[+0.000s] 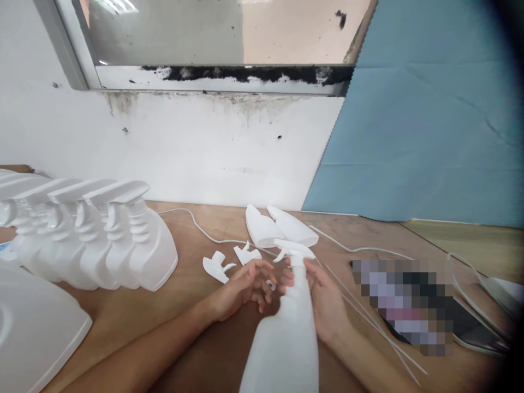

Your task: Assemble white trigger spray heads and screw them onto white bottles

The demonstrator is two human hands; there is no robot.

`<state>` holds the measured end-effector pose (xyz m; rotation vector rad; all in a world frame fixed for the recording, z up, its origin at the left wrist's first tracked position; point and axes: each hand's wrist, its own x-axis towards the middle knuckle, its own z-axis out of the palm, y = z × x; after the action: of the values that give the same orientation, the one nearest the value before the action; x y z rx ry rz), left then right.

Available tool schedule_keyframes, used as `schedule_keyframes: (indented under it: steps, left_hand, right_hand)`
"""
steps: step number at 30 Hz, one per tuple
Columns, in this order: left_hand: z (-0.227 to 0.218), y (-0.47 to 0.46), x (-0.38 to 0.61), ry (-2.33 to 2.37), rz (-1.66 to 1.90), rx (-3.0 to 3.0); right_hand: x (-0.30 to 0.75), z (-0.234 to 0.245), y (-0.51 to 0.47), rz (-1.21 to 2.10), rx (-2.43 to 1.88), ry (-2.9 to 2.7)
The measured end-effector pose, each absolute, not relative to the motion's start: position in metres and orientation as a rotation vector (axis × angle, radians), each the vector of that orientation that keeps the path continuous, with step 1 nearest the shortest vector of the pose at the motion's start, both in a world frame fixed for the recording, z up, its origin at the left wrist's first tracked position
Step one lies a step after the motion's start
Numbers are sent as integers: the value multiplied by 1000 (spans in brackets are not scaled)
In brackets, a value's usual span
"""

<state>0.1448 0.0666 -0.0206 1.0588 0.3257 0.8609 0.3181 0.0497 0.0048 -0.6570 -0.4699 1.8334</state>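
A plain white spray bottle [286, 338] stands tilted in the lower centre of the frame, its base cut off by the bottom edge. The slim neck bears rounded finger ridges down its left side, then swells into a broad, smooth, matt body. The spray head [296, 249] sits on top, its curved trigger [280, 255] pointing left.

The right hand [323, 297] grips the neck just below the head, thumb on the right and fingertips showing on the left. The left hand [251, 284] is beside the neck with its fingers spread and loosely curled, and it grips nothing that can be seen.

Just above the left hand, near the centre, are two loose white trigger heads [215, 266]. Behind them lie two headless white bottles [262, 226]. A row of finished-looking bottles [153, 251] fills the left side; at the far left edge a small blue-and-white patch [6, 249] shows, too small to read. At lower right, thin white tubes [387, 335] run slantwise beside a dark flat object [477, 327], mostly covered by mosaic. Blue cloth [429, 120] hangs at upper right.
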Motion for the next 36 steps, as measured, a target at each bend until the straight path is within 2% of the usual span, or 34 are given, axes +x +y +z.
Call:
schedule_keyframes:
  steps: [6,17,26,36]
  left_hand:
    - [-21,67,150,591,1166,973]
    - [-15,67,148,799,1205,1007]
    - [-15,70,148,827,1193,965]
    - [-11,72,148,830,1183,978]
  right_hand:
    - [272,-8,40,1860,-569,-638]
    - [263,-22,45,2121,-602,-724]
    - [262,-26,43,2053,-526,-699]
    - [263,-22,44,2159,-641,-737]
